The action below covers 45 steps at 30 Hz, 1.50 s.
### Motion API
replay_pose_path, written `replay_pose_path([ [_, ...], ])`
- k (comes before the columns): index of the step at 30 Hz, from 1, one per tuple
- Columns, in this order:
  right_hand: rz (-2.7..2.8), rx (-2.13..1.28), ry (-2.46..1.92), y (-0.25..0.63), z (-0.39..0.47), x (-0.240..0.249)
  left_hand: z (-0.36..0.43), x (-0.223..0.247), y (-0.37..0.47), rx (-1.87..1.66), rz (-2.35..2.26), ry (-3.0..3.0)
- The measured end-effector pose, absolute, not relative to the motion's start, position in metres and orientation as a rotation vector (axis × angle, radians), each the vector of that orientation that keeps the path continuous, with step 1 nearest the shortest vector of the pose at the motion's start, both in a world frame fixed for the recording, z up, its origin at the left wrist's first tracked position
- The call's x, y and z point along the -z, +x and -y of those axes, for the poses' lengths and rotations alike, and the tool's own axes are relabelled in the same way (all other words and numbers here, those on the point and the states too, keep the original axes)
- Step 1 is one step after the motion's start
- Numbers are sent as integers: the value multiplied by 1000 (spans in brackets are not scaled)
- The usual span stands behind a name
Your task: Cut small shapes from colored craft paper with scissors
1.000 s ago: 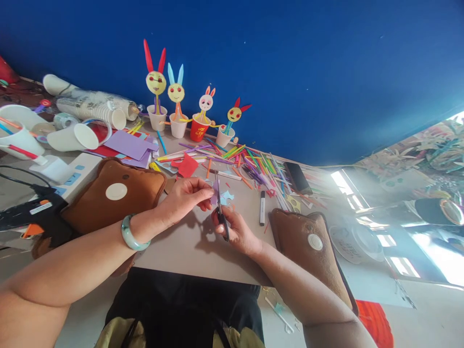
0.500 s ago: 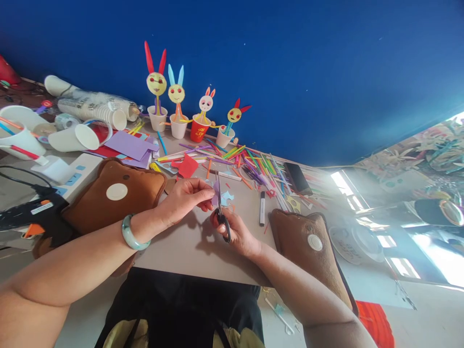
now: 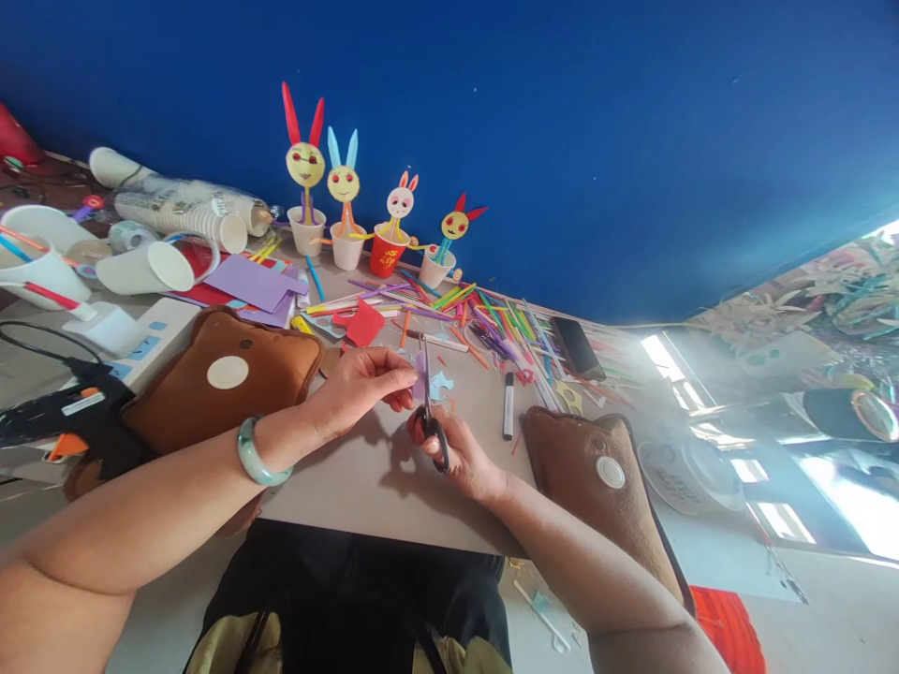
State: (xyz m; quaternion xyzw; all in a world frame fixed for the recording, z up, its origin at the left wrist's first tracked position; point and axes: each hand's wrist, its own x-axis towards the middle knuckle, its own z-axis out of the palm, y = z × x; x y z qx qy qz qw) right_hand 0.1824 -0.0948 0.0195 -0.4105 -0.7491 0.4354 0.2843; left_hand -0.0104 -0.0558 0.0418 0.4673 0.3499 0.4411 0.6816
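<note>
Between finger and thumb, my left hand point(image 3: 369, 386) pinches a small piece of purple paper point(image 3: 420, 376) above the table point(image 3: 351, 501). My right hand point(image 3: 460, 454) has its fingers through the handles of black-handled scissors point(image 3: 430, 426), blades pointing away from me. The blades lie at the right edge of the purple paper; I cannot tell whether they are cutting into it. Scraps of light blue paper point(image 3: 441, 384) lie just beyond the scissors. A jade-coloured bangle point(image 3: 254, 453) circles my left wrist.
Several rabbit-faced figures in paper cups point(image 3: 346, 248) line the blue wall. Colourful pipe cleaners point(image 3: 484, 314) spread behind my hands. Brown plush warmers point(image 3: 576, 468) flank me. A glue gun point(image 3: 91, 417) lies left; a marker point(image 3: 508, 405) and a phone point(image 3: 577, 346) lie right.
Both hands keep nearly the same place, with the paper and scissors still held. The scissor blades look very slightly shifted; the rest of the table is unchanged.
</note>
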Motion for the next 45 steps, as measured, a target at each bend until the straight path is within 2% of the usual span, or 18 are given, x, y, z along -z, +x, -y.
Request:
replay_pose_path([
  [45,1928,-1194,-1192,180,98,-21,56,-39,-13,-1001,-760,1076],
])
